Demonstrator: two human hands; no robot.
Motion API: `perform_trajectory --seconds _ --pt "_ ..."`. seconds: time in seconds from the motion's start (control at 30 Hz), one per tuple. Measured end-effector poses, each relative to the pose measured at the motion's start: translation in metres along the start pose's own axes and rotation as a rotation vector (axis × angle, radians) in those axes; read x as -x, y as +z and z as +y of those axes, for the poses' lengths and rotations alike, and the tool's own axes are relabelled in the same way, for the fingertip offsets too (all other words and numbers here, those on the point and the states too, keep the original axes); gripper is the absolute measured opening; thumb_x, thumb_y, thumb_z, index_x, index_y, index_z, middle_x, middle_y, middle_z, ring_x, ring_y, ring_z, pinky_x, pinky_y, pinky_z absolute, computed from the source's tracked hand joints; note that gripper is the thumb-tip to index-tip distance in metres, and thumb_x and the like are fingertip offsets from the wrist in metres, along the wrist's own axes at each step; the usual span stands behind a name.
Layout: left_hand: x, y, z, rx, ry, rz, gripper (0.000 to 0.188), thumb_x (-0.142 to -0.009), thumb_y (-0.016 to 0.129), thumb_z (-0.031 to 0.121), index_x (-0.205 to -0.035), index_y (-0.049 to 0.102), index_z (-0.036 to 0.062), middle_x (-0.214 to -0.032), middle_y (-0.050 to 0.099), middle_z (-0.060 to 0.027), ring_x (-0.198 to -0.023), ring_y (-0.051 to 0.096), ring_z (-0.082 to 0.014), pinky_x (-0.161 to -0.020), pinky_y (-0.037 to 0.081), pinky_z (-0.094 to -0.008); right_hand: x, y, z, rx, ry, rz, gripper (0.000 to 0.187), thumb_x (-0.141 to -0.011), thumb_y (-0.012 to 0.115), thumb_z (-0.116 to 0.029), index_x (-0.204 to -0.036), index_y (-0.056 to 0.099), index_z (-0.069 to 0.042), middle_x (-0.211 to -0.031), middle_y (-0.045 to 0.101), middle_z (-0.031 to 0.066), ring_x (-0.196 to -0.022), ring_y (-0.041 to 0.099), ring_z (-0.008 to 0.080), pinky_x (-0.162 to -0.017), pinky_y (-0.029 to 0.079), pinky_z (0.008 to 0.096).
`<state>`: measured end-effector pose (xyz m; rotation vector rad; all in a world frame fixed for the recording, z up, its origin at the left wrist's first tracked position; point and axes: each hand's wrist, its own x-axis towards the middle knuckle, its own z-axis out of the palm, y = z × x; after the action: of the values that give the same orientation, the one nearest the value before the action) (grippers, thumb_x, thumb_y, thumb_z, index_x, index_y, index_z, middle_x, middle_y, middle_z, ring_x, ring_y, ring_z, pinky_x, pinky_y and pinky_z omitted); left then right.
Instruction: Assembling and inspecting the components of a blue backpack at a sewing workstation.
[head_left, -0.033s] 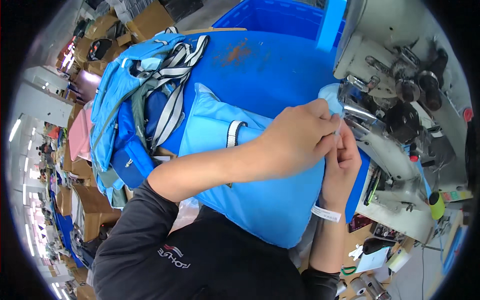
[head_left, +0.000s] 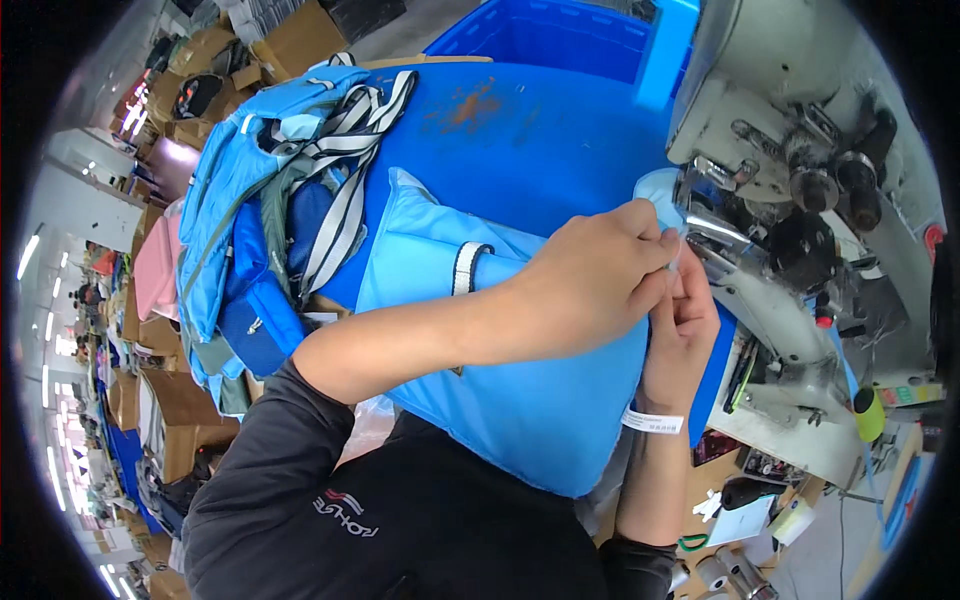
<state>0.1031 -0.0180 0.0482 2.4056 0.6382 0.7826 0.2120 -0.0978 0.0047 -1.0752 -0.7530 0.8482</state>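
Note:
A light blue fabric panel (head_left: 520,410), part of a bag by its look, lies over the table edge and across my lap. It carries a short black-and-white webbing loop (head_left: 468,268). My left hand (head_left: 598,275) reaches across the panel and pinches the fabric's edge at the sewing machine (head_left: 715,225). Against it, my right hand (head_left: 685,335) is closed on the same edge, fingertips meeting the left ones. What exactly lies between the fingertips is mostly hidden. Past them, a light blue flap (head_left: 658,188) sits beside the machine's metal arm. A white label (head_left: 652,422) crosses my right wrist.
Blue bags with striped straps (head_left: 270,220) are piled left on the blue tabletop (head_left: 560,130), by a pink piece (head_left: 158,265). A blue crate (head_left: 540,35) stands behind. Green-handled scissors (head_left: 693,542) and small items lie lower right; cardboard boxes (head_left: 180,420) stack far left.

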Motion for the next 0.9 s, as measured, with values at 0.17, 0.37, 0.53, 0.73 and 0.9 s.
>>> perform_trajectory --seconds 0.17,0.37,0.53,0.73,0.9 --pt "-0.001 0.007 -0.004 0.043 0.064 0.034 0.018 -0.088 0.066 0.008 -0.105 0.07 0.0038 -0.092 0.059 -0.0106 -0.073 0.062 -0.0269 -0.067 0.052 -0.0363 -0.003 -0.002 0.0 -0.074 0.05 0.022 0.037 -0.1 0.054 -0.006 -0.136 0.052 0.003 -0.119 0.067 0.0091 -0.103 0.062 0.0098 -0.089 0.046 0.0219" --pt "0.001 0.006 0.002 0.182 0.034 0.081 0.021 -0.084 0.072 0.013 -0.102 0.065 0.0021 -0.093 0.061 -0.0104 -0.074 0.063 -0.0267 -0.065 0.051 -0.0366 -0.007 -0.02 -0.003 -0.095 0.054 -0.049 0.029 -0.1 0.057 -0.013 -0.123 0.058 0.003 -0.111 0.068 0.0079 -0.097 0.062 0.0102 -0.087 0.047 0.0235" --pt "0.012 -0.022 0.02 0.147 -0.133 -0.039 0.049 -0.077 0.08 0.024 -0.114 0.056 0.0031 -0.088 0.063 -0.0122 -0.072 0.065 -0.0298 -0.062 0.051 -0.0375 -0.009 -0.018 -0.014 0.042 0.071 -0.06 0.025 -0.099 0.061 -0.012 -0.12 0.061 0.001 -0.096 0.069 0.0031 -0.084 0.06 0.0048 -0.074 0.045 0.019" --pt "0.007 -0.029 0.018 -0.104 -0.141 -0.175 0.042 -0.075 0.076 0.018 -0.111 0.059 0.0038 -0.086 0.068 -0.0151 -0.079 0.068 -0.0353 -0.066 0.053 -0.0421 -0.004 -0.022 -0.021 0.303 -0.029 -0.08 0.018 -0.095 0.064 -0.004 -0.112 0.062 0.001 -0.079 0.063 -0.0029 -0.069 0.051 0.0016 -0.063 0.041 0.0176" --pt "0.008 -0.029 0.018 -0.09 -0.092 -0.09 0.03 -0.075 0.069 0.008 -0.105 0.067 0.0033 -0.089 0.07 -0.016 -0.082 0.068 -0.0349 -0.069 0.054 -0.041 0.003 -0.014 -0.022 0.426 -0.083 -0.034 0.017 -0.092 0.063 0.001 -0.108 0.063 0.002 -0.075 0.061 -0.0022 -0.067 0.052 0.003 -0.063 0.042 0.0185"
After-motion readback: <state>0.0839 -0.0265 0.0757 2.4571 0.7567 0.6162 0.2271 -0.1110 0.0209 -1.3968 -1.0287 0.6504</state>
